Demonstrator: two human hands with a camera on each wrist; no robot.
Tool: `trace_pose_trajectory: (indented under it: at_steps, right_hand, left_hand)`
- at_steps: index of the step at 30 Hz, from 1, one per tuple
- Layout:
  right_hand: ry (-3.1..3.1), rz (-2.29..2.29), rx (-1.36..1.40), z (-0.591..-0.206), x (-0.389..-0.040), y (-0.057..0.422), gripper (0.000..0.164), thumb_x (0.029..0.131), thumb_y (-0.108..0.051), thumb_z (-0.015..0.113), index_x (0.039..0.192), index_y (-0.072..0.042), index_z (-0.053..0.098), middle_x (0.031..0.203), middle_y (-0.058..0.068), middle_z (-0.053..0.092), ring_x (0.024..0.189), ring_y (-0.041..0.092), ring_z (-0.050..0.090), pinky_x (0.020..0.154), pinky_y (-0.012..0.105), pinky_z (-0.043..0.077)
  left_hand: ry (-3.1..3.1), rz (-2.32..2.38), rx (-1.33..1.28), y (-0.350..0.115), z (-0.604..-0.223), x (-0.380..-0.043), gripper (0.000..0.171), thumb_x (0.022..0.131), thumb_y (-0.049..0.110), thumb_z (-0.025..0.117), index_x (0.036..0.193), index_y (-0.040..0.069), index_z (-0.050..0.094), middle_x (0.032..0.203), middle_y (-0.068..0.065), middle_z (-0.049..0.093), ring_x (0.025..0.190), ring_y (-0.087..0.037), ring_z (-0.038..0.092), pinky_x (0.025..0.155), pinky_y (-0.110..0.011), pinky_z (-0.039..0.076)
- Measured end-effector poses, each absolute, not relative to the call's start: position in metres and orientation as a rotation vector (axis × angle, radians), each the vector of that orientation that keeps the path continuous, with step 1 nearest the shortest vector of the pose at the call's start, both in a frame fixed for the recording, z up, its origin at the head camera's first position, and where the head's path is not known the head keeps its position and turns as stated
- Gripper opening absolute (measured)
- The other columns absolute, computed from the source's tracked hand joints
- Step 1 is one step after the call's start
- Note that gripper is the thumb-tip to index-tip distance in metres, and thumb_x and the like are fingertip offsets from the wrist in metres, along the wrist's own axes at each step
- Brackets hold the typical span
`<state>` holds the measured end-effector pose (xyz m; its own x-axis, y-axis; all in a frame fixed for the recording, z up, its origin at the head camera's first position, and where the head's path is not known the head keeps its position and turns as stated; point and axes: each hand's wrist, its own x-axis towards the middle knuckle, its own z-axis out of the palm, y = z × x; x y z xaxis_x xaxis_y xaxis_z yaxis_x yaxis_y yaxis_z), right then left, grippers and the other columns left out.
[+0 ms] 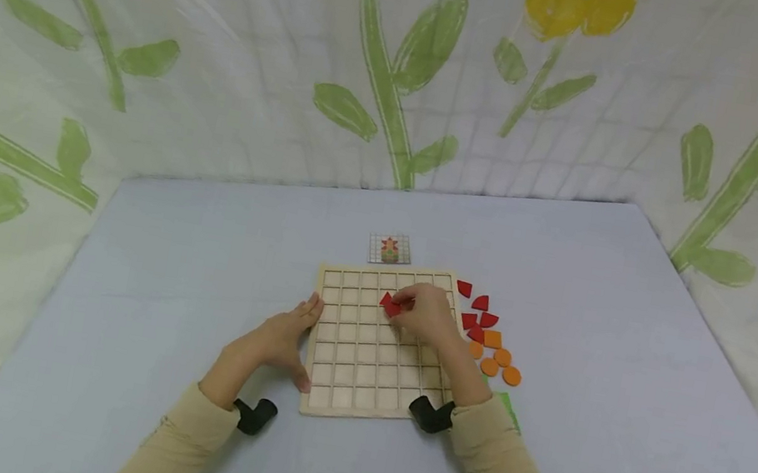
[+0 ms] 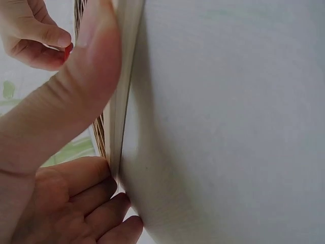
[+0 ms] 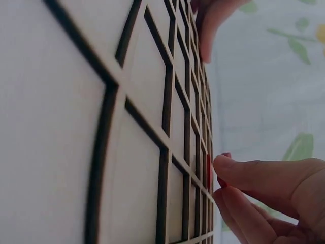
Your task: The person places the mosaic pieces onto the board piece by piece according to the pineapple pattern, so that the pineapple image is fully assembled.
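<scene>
A square wooden grid board (image 1: 345, 351) lies on the table. My left hand (image 1: 280, 342) touches its left edge, thumb near the lower corner and fingers spread further up; in the left wrist view the thumb rests against the board's side. Above the upper middle cells, my right hand (image 1: 428, 314) pinches a small red piece (image 3: 222, 182) between thumb and fingers. Another red piece (image 3: 208, 170) sits in a cell just beside those fingertips. The exact shape of the pinched piece is partly hidden by the fingers.
A small pattern card (image 1: 389, 248) lies behind the board. Along the right side are several red quarter-round pieces (image 1: 481, 302), an orange square (image 1: 492, 338), several orange discs (image 1: 511, 376) and green pieces (image 1: 508, 409), partly covered by the right forearm. A flowered curtain (image 1: 225, 74) borders the table.
</scene>
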<state>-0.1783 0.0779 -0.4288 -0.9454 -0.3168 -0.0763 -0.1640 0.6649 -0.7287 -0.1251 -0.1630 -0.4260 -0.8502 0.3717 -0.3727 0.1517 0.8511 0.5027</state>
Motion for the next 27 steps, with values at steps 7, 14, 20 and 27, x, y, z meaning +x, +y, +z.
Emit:
trace_pose_trajectory:
  at_steps: [7, 14, 20, 27]
  right_hand:
    - [2.683, -1.139, -0.437, -0.430, -0.179, 0.061, 0.025, 0.075, -0.002, 0.081, 0.100, 0.000, 0.075, 0.096, 0.012, 0.070, 0.083, 0.021, 0.063, 0.072, 0.031, 0.053]
    - [2.667, -1.088, -0.466, -0.432, -0.180, 0.049, 0.025, 0.078, -0.003, 0.079, 0.102, -0.001, 0.074, 0.094, 0.011, 0.070, 0.082, 0.020, 0.062, 0.070, 0.030, 0.052]
    - [2.697, -0.996, -0.474, -0.432, -0.178, 0.041, 0.025, 0.079, -0.002, 0.078, 0.104, -0.001, 0.074, 0.099, 0.012, 0.068, 0.088, 0.023, 0.063, 0.076, 0.033, 0.053]
    - [2.706, -1.013, -0.471, -0.432, -0.176, 0.040, 0.027, 0.081, -0.005, 0.077, 0.107, 0.001, 0.073, 0.102, 0.014, 0.069, 0.089, 0.023, 0.063, 0.075, 0.033, 0.053]
  left_hand:
    - [2.573, 0.635, 0.394, -0.164, -0.423, -0.126, 0.128, 0.054, 0.017, 0.095, 0.150, -0.010, 0.016, 0.159, -0.022, 0.009, 0.144, -0.040, 0.016, 0.115, -0.050, 0.021]
    - [2.568, 0.618, 0.378, -0.164, -0.422, -0.128, 0.128, 0.055, 0.017, 0.095, 0.151, -0.009, 0.015, 0.159, -0.021, 0.008, 0.145, -0.039, 0.016, 0.115, -0.049, 0.021]
    - [2.565, 0.621, 0.374, -0.164, -0.422, -0.127, 0.128, 0.055, 0.017, 0.095, 0.151, -0.008, 0.015, 0.159, -0.020, 0.008, 0.145, -0.039, 0.015, 0.115, -0.049, 0.021]
    - [2.558, 0.609, 0.357, -0.165, -0.425, -0.127, 0.129, 0.055, 0.019, 0.095, 0.151, -0.007, 0.015, 0.160, -0.019, 0.008, 0.145, -0.038, 0.015, 0.115, -0.049, 0.021]
